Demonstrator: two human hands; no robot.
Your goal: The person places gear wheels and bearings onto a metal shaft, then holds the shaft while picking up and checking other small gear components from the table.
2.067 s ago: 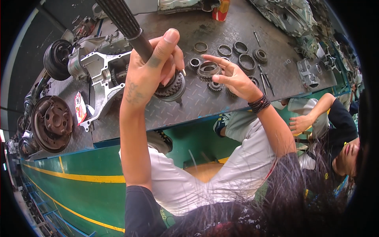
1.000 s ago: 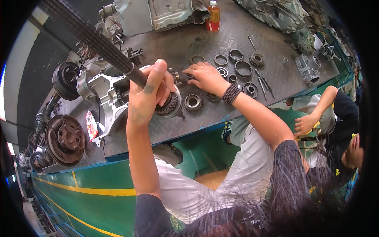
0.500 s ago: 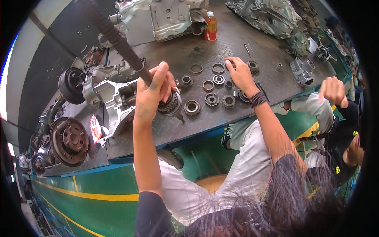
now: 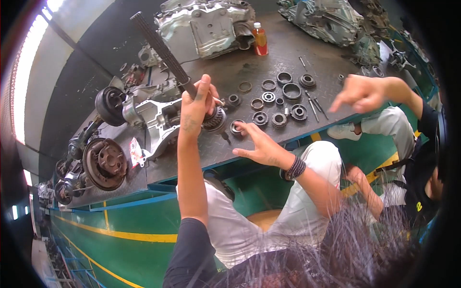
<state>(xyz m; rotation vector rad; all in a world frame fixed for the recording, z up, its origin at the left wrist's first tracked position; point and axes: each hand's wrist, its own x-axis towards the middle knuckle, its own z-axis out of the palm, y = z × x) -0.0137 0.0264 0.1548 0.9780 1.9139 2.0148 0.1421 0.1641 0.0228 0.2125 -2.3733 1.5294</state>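
My left hand (image 4: pixel 196 106) is wrapped round a long dark splined shaft (image 4: pixel 163 50), which tilts up to the far left. Just below that hand is a toothed gear assembly (image 4: pixel 214 120) with a thin stem pointing down; whether it is joined to the shaft is hidden. My right hand (image 4: pixel 263 145), thumb and fingers apart, hovers by the table's near edge. Its forefinger overlaps a ring-shaped gear (image 4: pixel 236 126); contact cannot be made out. Beyond lie several gears (image 4: pixel 260 118), a ball bearing (image 4: pixel 268 98) and a large ring (image 4: pixel 291 90).
An opened gearbox housing (image 4: pixel 154 126) and a rusty drum (image 4: pixel 104 164) stand on the left. A large metal casing (image 4: pixel 206 31) and a bottle (image 4: pixel 260 39) sit at the back. Another person's hand (image 4: pixel 365 93) reaches over the right side, near thin rods (image 4: pixel 314 106).
My right hand has moved from the far parts towards me and left, uncovering the large ring. The other person's hand has come left over the table. My left hand still grips the shaft.
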